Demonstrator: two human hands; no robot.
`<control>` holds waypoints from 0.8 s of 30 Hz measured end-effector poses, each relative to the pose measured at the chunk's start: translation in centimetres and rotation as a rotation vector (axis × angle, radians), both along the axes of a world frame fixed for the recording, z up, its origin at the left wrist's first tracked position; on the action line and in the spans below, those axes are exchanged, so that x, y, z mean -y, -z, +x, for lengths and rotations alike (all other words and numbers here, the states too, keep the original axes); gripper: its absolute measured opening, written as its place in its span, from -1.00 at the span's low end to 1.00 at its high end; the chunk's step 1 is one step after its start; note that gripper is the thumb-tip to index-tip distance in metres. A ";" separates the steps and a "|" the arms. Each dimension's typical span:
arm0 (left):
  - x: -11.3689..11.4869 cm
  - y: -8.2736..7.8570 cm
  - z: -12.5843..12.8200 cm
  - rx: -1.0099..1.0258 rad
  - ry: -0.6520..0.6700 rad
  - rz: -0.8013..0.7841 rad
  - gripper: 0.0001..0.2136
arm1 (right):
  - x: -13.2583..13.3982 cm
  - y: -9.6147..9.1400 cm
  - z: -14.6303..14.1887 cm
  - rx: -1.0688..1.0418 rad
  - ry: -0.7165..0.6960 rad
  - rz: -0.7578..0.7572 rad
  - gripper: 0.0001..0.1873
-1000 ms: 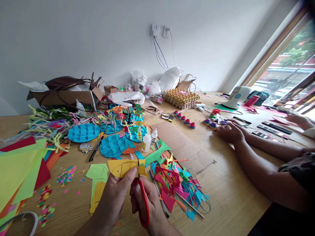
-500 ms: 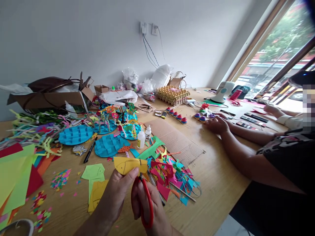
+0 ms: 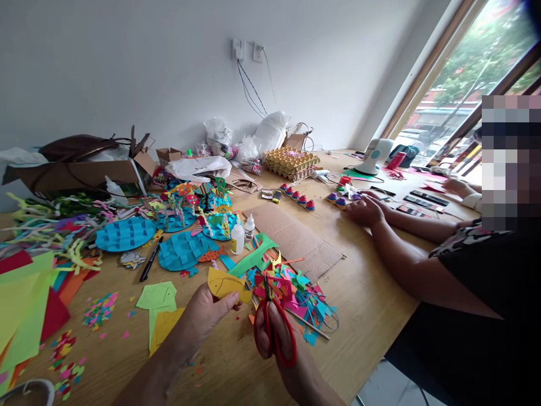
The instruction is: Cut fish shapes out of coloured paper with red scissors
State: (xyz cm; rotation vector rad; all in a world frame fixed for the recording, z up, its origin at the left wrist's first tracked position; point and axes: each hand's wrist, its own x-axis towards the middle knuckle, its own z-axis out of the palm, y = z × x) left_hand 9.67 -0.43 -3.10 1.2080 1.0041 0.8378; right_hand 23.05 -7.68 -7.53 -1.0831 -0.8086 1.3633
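Note:
Between thumb and fingers, my left hand (image 3: 213,307) pinches a yellow paper fish (image 3: 224,283) with drawn black lines and an eye dot. My right hand (image 3: 276,332) has its fingers through the handles of red-handled scissors (image 3: 274,338); the dark blades point up and away, apart from the paper. Past the scissors lies a heap of coloured paper scraps (image 3: 291,287). Left of my left hand are a light green paper piece (image 3: 157,297) with a fish drawn on it and a yellow paper sheet (image 3: 164,327), partly hidden by my arm.
Blue textured discs (image 3: 186,250), a black marker (image 3: 151,260) and glue bottles (image 3: 237,239) stand or lie ahead. Cardboard (image 3: 296,239) lies beyond the scraps. Coloured sheets (image 3: 25,304) and confetti (image 3: 100,310) are at left. At right, another person's hands (image 3: 366,211) work near painted egg-carton cups (image 3: 338,199).
The scissors have moved right, away from the yellow fish, and their handles now stand further apart. My left hand has tilted the fish, and the view has shifted slightly.

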 end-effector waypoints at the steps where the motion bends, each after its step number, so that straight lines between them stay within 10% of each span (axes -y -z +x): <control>1: -0.2 -0.3 -0.3 -0.029 0.013 0.016 -0.93 | -0.4 -0.8 0.5 0.066 -0.004 0.005 -0.53; 14: -2.0 -2.5 -4.2 -0.101 0.138 0.172 -0.88 | -7.2 -7.5 -1.1 0.401 -0.212 0.273 -0.82; 24: -1.6 -5.1 -5.9 0.229 -0.244 0.267 -0.69 | -8.8 -8.2 -5.0 0.037 -0.031 0.302 -0.76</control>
